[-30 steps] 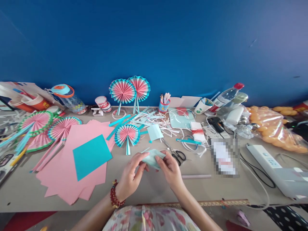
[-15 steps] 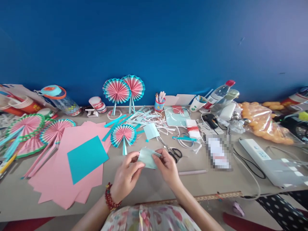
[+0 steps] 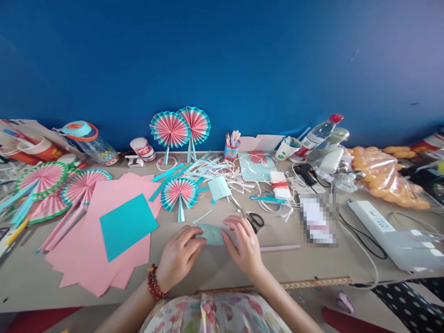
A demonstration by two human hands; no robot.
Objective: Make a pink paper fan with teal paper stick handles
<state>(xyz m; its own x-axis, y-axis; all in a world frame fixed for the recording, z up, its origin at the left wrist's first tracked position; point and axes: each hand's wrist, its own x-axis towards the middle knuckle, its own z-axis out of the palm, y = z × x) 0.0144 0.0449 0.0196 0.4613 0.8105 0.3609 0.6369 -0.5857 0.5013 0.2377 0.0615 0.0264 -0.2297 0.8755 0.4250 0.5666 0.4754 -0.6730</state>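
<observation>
A small pale teal piece of folded paper (image 3: 211, 233) lies flat on the table between my hands. My left hand (image 3: 178, 256), with a red bead bracelet at the wrist, presses its fingertips on the paper's left edge. My right hand (image 3: 243, 245) lies over the paper's right side, fingers bent down onto it. Black-handled scissors (image 3: 251, 216) rest just behind my right hand. A thin pink stick (image 3: 279, 248) lies to its right.
Pink sheets (image 3: 104, 240) with a teal square (image 3: 126, 225) on them lie to the left. Paper fans (image 3: 179, 192) stand and lie about, among paper strips (image 3: 215, 173). A power strip (image 3: 373, 222), bottle (image 3: 317, 134), cups and an orange bag (image 3: 385, 180) fill the right. A ruler (image 3: 312, 283) lies along the front edge.
The pale teal paper, held up between both hands before, has come down onto the table, and both hands now press on it.
</observation>
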